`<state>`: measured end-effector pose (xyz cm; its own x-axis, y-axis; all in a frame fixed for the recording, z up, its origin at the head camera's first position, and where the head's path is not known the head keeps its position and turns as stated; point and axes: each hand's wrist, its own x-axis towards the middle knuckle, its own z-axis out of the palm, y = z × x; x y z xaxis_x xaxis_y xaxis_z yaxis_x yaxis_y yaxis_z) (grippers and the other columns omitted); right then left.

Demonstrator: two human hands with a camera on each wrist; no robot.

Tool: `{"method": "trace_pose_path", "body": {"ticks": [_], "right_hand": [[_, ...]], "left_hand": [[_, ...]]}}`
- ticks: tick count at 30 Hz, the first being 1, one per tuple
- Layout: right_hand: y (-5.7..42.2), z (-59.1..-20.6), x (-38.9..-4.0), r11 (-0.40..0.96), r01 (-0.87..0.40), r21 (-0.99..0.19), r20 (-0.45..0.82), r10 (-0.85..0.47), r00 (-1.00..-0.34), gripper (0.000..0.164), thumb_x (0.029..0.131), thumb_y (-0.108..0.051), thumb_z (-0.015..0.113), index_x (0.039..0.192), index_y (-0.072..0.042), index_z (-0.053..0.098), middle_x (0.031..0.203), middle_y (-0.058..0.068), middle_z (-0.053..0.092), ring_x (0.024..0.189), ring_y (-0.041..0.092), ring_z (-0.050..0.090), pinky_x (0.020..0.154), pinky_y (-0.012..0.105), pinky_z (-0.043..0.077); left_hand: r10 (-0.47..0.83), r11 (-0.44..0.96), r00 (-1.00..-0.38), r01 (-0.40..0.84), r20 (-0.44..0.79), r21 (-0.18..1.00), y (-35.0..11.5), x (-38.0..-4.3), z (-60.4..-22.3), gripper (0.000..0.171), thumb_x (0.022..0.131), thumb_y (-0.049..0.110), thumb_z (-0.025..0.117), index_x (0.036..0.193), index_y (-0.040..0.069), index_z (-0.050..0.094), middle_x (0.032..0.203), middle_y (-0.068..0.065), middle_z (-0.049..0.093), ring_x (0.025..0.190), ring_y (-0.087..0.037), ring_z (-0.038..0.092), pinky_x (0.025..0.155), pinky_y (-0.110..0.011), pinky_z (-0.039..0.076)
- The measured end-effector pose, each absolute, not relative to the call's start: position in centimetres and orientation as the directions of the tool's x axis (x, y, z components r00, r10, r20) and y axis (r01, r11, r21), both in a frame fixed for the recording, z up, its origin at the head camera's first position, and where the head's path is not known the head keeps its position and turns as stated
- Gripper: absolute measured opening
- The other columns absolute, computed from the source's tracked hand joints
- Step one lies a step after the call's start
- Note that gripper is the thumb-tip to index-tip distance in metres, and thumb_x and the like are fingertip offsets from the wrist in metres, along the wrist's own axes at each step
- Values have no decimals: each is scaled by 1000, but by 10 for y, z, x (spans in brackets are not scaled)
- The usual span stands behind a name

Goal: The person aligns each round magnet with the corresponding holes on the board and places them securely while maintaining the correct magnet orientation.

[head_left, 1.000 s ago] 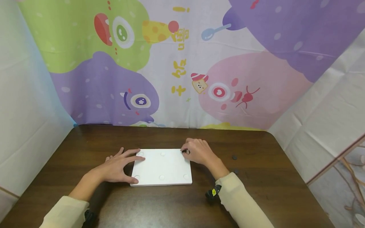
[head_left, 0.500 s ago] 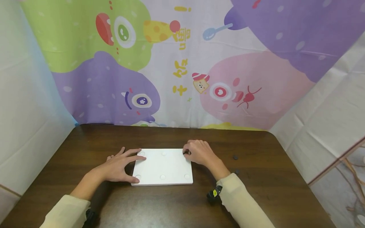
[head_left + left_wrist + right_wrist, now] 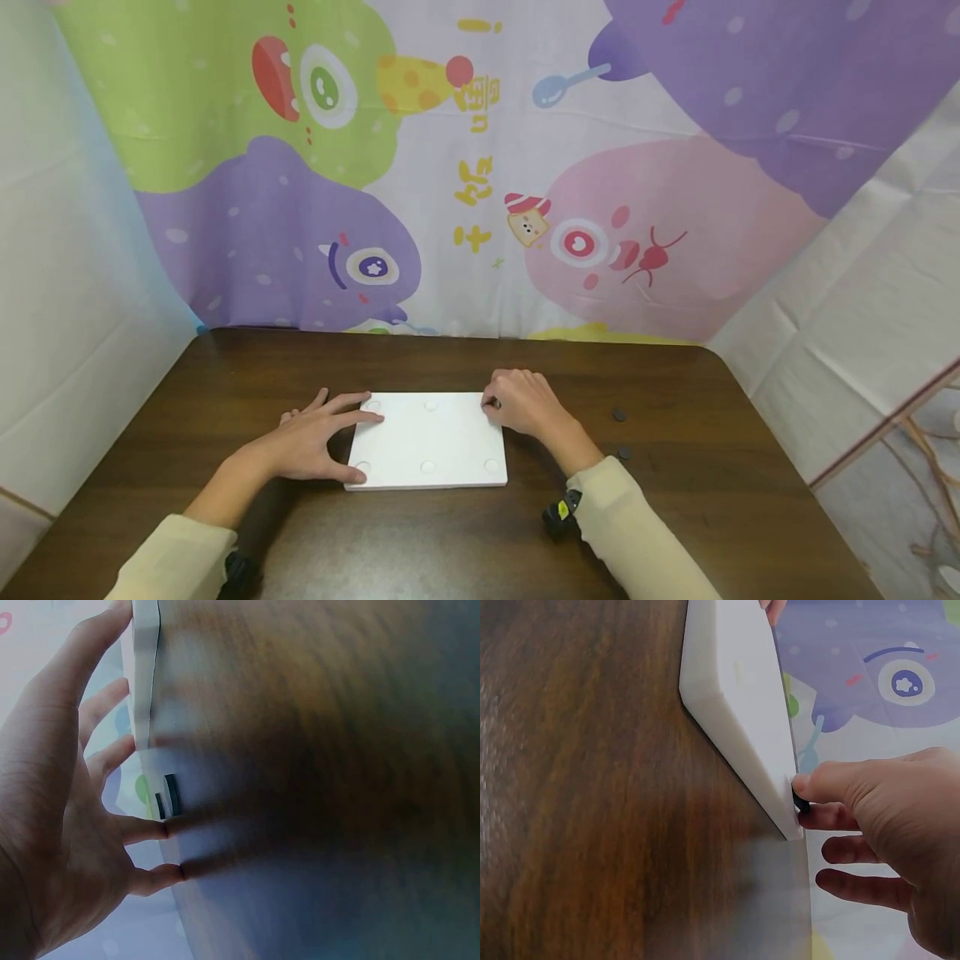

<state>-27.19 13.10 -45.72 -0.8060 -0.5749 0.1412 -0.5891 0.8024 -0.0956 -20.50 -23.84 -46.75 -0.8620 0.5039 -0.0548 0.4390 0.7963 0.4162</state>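
Note:
A white rectangular board [image 3: 450, 437] with several shallow round recesses lies on the table. My left hand [image 3: 311, 437] spreads over its left end, thumb at the near corner and two fingertips on the far part. The other fingers of that hand reach down to the tabletop, as the left wrist view shows. At the far right corner of the board, my right hand [image 3: 522, 402] pinches a small black disc [image 3: 801, 801] between thumb and index finger. The disc is right at the board's surface, and the hand covers that corner's top in the head view.
Two small dark discs, one farther back [image 3: 618, 414] and one nearer [image 3: 624, 452], lie on the brown table [image 3: 420, 550] to the right. In the left wrist view, two dark curved pieces [image 3: 172, 795] stand beyond the fingers. A cartoon-print cloth [image 3: 450, 167] hangs behind.
My right hand has shifted very slightly to the right at the corner, and less of the black disc shows now. The left hand and the board hold their places.

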Motion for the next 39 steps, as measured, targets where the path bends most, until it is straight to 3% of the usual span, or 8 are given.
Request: {"method": "trace_pose_path", "body": {"ticks": [19, 32, 39], "right_hand": [[130, -459, -271, 808, -580, -107, 149, -564, -812, 9, 101, -18, 83, 102, -18, 92, 98, 1, 77, 77, 14, 66, 58, 29, 46], [132, -458, -271, 809, -575, -120, 148, -558, -817, 9, 101, -19, 82, 101, -19, 91, 98, 0, 75, 73, 12, 59, 56, 26, 40], [130, -451, -270, 802, -585, -120, 161, -566, -809, 9, 102, -25, 84, 106, -20, 91, 101, 0, 79, 74, 11, 64, 55, 24, 41]], "left_hand": [[512, 795, -857, 448, -55, 410, -239, -204, -465, 89, 83, 64, 92, 159, 29, 63, 181, -14, 41, 154, -85, 26, 96, -104, 32], [509, 797, -858, 442, -64, 411, -237, -204, -463, 89, 83, 63, 93, 160, 29, 62, 181, -14, 39, 155, -85, 25, 96, -106, 30], [502, 800, -863, 436, -62, 412, -236, -203, -463, 89, 83, 65, 91, 160, 30, 63, 181, -14, 41, 155, -84, 26, 96, -106, 30]]}}
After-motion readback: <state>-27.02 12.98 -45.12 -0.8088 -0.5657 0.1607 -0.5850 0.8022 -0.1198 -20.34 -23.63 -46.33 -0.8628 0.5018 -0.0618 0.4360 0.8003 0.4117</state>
